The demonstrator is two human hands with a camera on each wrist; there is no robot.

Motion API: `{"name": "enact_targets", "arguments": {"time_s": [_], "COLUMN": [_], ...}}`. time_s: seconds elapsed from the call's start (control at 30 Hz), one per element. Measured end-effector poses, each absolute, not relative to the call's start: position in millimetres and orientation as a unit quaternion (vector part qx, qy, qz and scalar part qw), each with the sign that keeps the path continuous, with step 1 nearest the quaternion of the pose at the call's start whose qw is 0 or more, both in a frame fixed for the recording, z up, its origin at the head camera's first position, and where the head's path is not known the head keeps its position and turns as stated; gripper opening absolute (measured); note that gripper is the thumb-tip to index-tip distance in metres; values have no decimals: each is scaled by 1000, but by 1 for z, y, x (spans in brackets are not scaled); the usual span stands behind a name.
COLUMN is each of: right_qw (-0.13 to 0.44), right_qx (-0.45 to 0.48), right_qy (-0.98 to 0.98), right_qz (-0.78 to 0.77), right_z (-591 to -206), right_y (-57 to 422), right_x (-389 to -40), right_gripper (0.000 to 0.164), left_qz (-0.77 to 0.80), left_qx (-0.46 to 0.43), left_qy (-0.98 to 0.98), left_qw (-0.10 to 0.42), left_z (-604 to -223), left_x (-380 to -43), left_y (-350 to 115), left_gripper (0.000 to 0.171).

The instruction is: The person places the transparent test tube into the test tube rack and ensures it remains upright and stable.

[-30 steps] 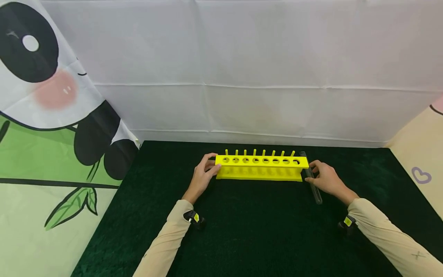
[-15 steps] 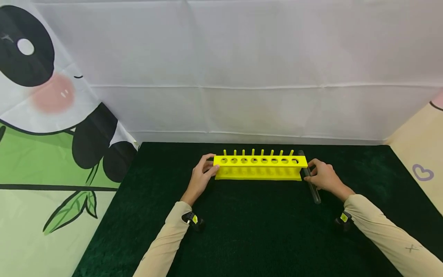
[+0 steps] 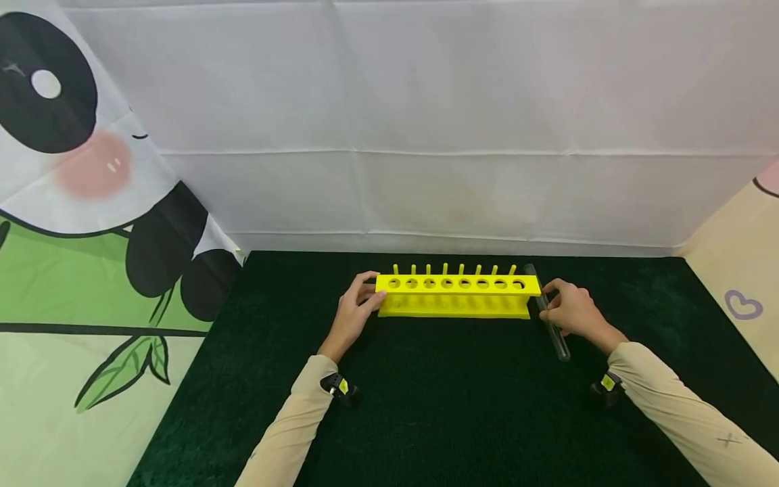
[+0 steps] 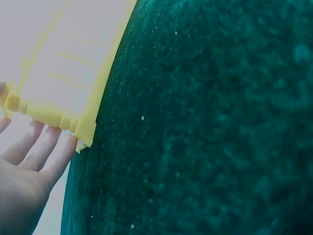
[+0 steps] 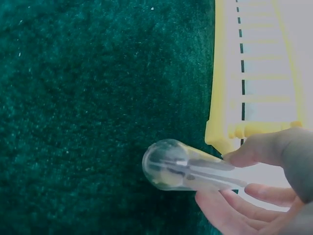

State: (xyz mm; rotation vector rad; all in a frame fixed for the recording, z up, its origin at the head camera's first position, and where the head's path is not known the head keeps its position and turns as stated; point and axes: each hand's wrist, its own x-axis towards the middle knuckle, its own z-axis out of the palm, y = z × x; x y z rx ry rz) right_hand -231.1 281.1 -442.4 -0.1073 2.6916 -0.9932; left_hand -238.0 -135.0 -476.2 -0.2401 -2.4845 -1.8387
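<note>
Near the table's far edge, my left hand gripped the rack, my right hand pinched the slippery-looking tube, probably best held midway.

Head view evenly lit — wrist views hazy, rack overexp., L wrist cloth blurry.

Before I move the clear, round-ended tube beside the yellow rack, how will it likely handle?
The clear, round-ended tube may roll on the dark green fabric, being cylindrical. Its smooth, shiny wall could slip in the fingers of the right hand. Its straight outline suggests stiffness.
</note>
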Motion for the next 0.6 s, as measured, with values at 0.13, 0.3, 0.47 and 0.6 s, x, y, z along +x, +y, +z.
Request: {"name": "enact_targets", "arguments": {"time_s": [0.13,0.3,0.47,0.6], "right_qw": [135,130,126,118], "right_qx": [-31,-34,-32,-34], "right_qy": [929,929,930,928], "right_qz": [-344,-344,-344,-352], "right_z": [-442,-449,-448,-448], "right_y": [283,287,289,291], "right_x": [-232,-237,-236,-235], "right_gripper": [58,59,59,61], "left_qz": [-589,-585,-584,-585], "left_qx": [-74,-72,-72,-72], "left_qy": [-804,-808,-808,-808], "left_qw": [18,12,11,20], "left_z": [-477,-475,-479,-480], "left_x": [-239,-239,-241,-241], "left_y": [-134,-131,-132,-131], "left_gripper": [46,48,48,48]}}
